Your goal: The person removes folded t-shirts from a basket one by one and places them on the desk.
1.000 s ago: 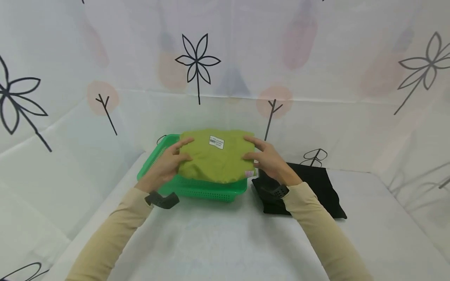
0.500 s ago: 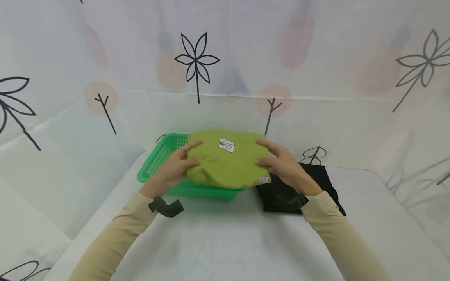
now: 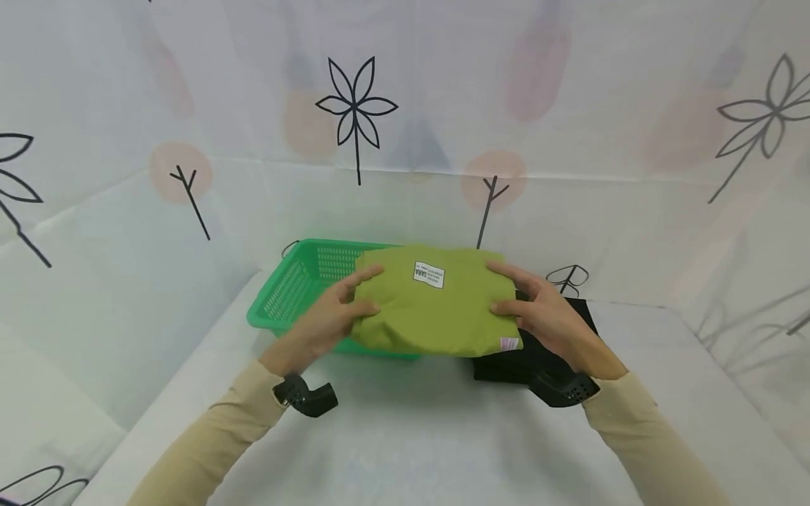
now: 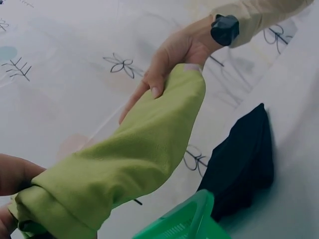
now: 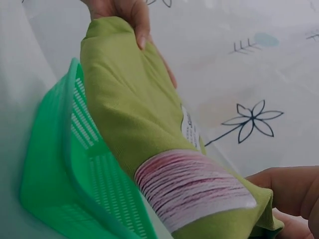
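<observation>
Held up above the table is a folded yellow-green cloth [image 3: 436, 309], with a white printed label near its far edge and a pink-striped patch at its near right corner. My left hand [image 3: 325, 320] grips its left end, thumb and fingers on either side of the fold. At the opposite end, my right hand [image 3: 553, 316] pinches the cloth the same way. In the right wrist view, the striped patch [image 5: 194, 189] lies close to the right thumb. The cloth covers part of the green basket and part of the black cloth [image 3: 506, 362] behind it.
The green perforated plastic basket [image 3: 268, 309] stands at the back left; what shows of its inside holds nothing. The folded black cloth lies on the white table [image 3: 405, 436] to its right. A printed white sheet [image 3: 430, 105] hangs behind.
Both hands have carried the yellow-green cloth to the right and nearer to me, off from over the basket. More of the basket's inside shows now, and less of the black cloth.
</observation>
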A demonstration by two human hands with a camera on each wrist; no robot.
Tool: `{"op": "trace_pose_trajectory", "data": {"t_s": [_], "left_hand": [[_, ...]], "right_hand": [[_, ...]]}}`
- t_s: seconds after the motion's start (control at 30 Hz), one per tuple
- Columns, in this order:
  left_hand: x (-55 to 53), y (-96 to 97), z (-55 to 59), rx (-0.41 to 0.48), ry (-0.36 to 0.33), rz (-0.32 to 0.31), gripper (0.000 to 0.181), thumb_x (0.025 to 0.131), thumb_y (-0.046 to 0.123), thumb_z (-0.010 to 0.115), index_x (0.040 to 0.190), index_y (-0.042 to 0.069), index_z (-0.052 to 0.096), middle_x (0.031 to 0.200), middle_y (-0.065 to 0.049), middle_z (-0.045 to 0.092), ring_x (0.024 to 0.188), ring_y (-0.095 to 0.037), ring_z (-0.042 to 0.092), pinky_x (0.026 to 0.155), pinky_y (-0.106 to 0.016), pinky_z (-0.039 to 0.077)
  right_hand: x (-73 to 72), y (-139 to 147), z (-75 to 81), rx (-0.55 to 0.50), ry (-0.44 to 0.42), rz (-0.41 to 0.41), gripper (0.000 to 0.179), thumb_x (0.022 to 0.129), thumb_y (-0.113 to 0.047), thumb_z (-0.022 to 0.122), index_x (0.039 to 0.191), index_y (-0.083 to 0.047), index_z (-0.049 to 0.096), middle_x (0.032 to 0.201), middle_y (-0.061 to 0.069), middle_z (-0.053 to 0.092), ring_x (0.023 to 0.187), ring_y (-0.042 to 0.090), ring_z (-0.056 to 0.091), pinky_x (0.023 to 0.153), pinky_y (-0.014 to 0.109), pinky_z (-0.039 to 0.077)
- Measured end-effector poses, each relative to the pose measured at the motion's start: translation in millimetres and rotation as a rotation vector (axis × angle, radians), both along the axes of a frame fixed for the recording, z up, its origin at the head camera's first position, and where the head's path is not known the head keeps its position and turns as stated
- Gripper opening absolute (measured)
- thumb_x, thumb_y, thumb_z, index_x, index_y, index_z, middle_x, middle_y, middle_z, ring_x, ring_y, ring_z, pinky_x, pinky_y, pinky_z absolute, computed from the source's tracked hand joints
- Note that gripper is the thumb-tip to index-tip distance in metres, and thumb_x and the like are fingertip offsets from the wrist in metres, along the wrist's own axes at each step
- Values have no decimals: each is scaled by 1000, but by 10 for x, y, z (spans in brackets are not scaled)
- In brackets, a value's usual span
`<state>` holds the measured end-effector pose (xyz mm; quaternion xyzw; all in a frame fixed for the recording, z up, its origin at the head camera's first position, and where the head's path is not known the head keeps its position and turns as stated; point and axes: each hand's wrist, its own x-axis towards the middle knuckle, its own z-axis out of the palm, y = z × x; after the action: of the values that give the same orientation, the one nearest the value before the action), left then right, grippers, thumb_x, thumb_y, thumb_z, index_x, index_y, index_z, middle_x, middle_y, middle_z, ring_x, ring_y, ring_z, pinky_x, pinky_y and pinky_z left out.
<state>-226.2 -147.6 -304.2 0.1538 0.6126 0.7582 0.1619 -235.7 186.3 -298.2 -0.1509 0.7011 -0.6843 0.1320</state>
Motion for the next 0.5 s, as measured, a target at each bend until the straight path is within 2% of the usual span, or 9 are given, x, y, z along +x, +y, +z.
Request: {"op": "trace_pose_trajectory", "data": {"t_s": [0.27, 0.5], "left_hand": [[134, 100, -32, 14, -3, -17, 67, 94, -5, 55, 153, 15, 31, 144, -17, 30, 109, -23, 50, 77, -28, 51], [225, 228, -88, 51, -18, -53, 68, 93, -6, 56, 153, 14, 31, 143, -19, 31, 111, -23, 50, 81, -30, 51]], "right_hand": [[184, 118, -22, -61, 14, -24, 74, 89, 4, 65, 153, -11, 31, 146, 17, 30, 106, 18, 60, 79, 31, 54], [325, 270, -81, -77, 43, -33, 70, 89, 5, 64, 151, -10, 34, 137, 15, 37, 108, 19, 58, 82, 35, 54]]}}
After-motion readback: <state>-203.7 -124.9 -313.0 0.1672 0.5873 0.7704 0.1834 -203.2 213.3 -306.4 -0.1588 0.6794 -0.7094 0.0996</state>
